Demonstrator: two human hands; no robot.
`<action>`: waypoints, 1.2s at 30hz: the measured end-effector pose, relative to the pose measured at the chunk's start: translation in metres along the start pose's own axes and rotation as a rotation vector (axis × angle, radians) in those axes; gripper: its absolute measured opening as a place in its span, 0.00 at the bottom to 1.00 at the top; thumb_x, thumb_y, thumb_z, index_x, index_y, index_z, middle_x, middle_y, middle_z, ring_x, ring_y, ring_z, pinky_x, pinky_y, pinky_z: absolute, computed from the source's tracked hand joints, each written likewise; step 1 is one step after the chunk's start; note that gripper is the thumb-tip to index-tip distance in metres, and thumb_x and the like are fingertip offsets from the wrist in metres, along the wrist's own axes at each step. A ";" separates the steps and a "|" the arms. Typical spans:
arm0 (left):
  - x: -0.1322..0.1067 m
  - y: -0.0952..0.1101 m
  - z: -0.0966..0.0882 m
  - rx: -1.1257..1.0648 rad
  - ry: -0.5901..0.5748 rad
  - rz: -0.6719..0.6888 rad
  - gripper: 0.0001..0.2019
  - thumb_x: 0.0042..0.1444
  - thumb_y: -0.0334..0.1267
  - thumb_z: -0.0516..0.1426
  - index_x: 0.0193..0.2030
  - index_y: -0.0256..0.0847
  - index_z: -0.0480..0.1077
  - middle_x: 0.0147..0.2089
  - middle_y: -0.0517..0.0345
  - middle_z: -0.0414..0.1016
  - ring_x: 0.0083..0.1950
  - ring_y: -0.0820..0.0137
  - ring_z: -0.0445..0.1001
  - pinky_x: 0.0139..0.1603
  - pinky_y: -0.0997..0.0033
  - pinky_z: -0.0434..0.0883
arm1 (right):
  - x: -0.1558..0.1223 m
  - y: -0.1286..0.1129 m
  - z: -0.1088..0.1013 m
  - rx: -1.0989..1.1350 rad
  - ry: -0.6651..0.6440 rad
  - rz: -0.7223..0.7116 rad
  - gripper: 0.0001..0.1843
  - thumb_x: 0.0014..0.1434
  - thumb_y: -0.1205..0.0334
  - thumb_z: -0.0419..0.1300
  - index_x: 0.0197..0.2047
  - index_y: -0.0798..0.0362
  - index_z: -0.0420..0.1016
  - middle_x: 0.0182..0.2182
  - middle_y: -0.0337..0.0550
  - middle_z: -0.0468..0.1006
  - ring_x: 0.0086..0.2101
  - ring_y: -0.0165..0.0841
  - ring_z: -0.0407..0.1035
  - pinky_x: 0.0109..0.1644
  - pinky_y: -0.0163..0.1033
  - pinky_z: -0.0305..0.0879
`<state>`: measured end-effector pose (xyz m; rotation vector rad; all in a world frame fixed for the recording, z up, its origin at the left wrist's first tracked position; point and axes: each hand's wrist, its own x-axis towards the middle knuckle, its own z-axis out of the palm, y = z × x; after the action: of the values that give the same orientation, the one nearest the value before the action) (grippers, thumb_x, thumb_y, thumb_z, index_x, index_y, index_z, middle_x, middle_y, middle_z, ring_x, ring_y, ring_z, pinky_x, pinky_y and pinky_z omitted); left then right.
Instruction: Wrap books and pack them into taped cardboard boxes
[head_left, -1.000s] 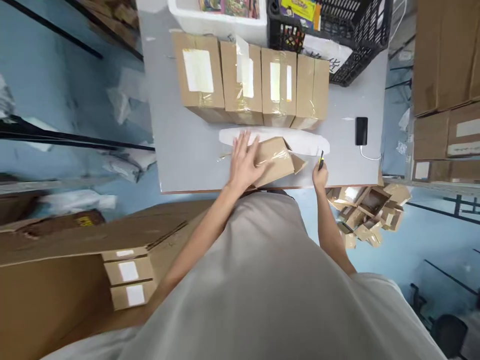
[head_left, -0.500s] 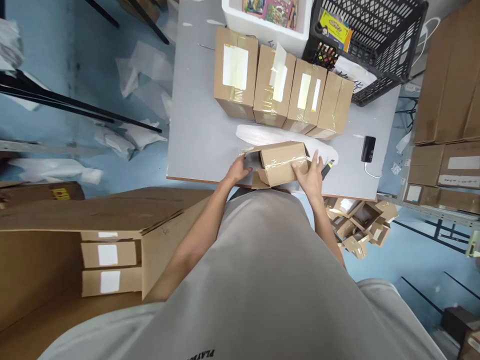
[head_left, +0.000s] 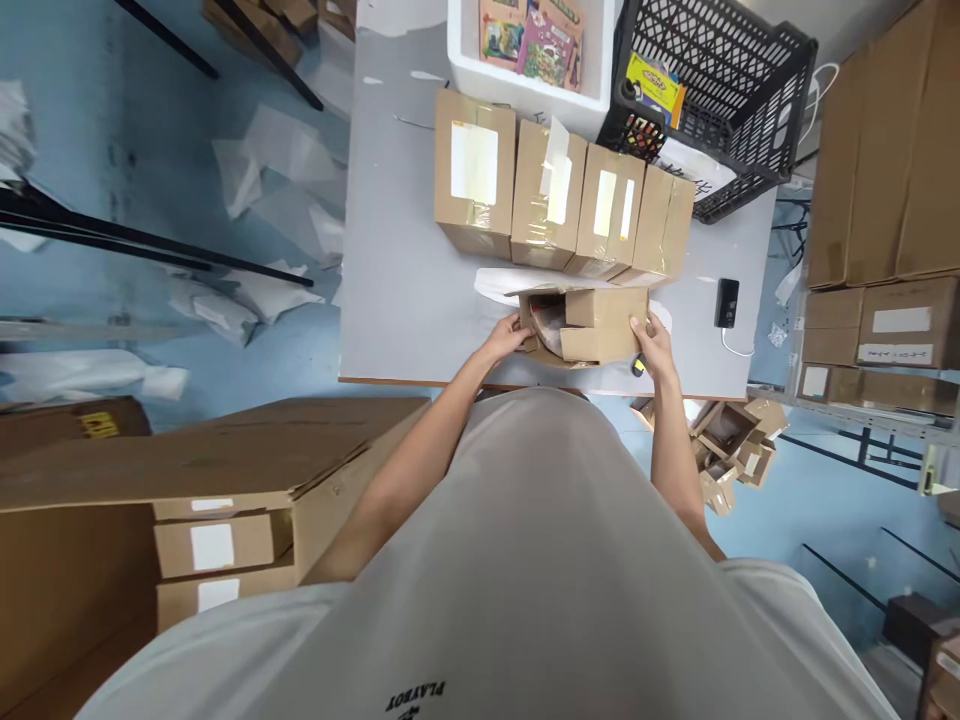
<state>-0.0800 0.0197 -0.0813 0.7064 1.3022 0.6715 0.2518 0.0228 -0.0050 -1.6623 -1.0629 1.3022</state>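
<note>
A small cardboard box [head_left: 615, 322] lies at the table's front edge with its flaps partly spread. Through the gap in it shows a round, plastic-looking item [head_left: 550, 322] that I cannot identify. My left hand [head_left: 507, 337] grips the box's left end, its fingers at the flap. At the opposite end my right hand [head_left: 654, 345] holds the box's edge between thumb and fingers. Just below the box, near my right hand, a black and yellow cutter [head_left: 638, 365] is partly covered. Beneath the box is a white sheet [head_left: 495, 284].
Taped cardboard boxes [head_left: 474, 170] stand in a row behind. Beyond them are a white foam bin [head_left: 529, 85] with booklets and a black plastic crate [head_left: 750, 80]. A phone-like black device [head_left: 727, 302] with a cable lies right. A large open carton [head_left: 225, 440] stands left.
The box has been turned so its open flaps face up, showing the item inside. Both hands have shifted right with it, and the right hand has moved to its right end.
</note>
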 end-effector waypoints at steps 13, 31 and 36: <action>-0.057 0.053 -0.074 0.570 0.365 0.135 0.11 0.65 0.44 0.58 0.33 0.43 0.72 0.30 0.61 0.72 0.35 0.65 0.68 0.40 0.66 0.64 | -0.002 0.071 0.093 0.073 0.008 0.314 0.29 0.63 0.37 0.67 0.55 0.50 0.82 0.57 0.54 0.89 0.60 0.44 0.81 0.71 0.55 0.76; -0.067 0.069 -0.060 0.627 0.232 0.520 0.19 0.67 0.41 0.64 0.63 0.46 0.77 0.86 0.45 0.59 0.88 0.46 0.55 0.83 0.46 0.68 | -0.062 -0.100 0.178 -1.133 -0.551 -0.143 0.22 0.79 0.56 0.61 0.68 0.60 0.80 0.60 0.64 0.86 0.61 0.52 0.82 0.65 0.51 0.77; -0.042 0.072 -0.068 0.645 0.077 0.531 0.30 0.64 0.36 0.61 0.74 0.46 0.74 0.88 0.46 0.55 0.88 0.48 0.57 0.87 0.43 0.60 | -0.049 -0.099 0.211 -1.380 -0.666 -0.104 0.17 0.77 0.64 0.63 0.63 0.61 0.83 0.60 0.68 0.86 0.60 0.51 0.83 0.62 0.48 0.78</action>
<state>-0.1567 0.0375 -0.0084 1.6022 1.4210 0.7007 0.0231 0.0282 0.0618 -1.9777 -2.8346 1.0606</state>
